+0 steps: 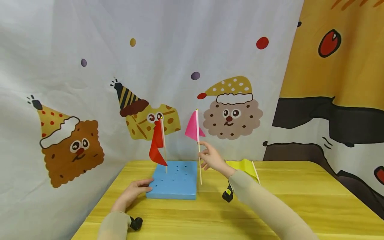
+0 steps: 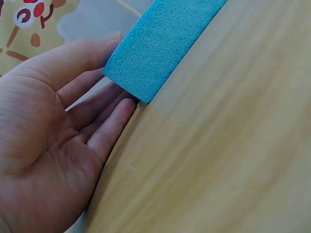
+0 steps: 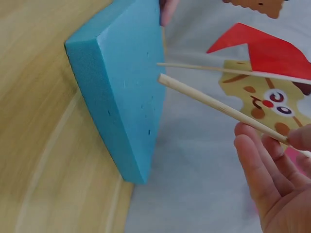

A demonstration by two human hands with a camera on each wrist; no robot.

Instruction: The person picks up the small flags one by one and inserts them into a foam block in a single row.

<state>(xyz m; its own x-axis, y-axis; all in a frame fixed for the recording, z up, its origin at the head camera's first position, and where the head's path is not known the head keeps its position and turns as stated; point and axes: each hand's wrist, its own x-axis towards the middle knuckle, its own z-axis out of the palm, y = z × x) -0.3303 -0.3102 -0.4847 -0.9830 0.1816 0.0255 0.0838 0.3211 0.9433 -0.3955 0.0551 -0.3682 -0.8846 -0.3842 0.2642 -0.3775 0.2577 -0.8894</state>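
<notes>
A blue foam block (image 1: 175,182) with several holes lies on the yellow wooden table (image 1: 300,200). A red flag (image 1: 157,144) on a thin stick stands in the block near its far left corner. My left hand (image 1: 136,190) rests with straight fingers against the block's left front corner (image 2: 146,63). My right hand (image 1: 210,157) pinches the stick of a pink flag (image 1: 194,127), held upright just right of the block. In the right wrist view the stick's lower end (image 3: 165,80) hangs a little off the block's top face (image 3: 131,73).
A yellow flag (image 1: 244,165) lies on the table behind my right forearm. A printed cartoon curtain (image 1: 150,66) hangs close behind the table. The table's left edge is near my left arm.
</notes>
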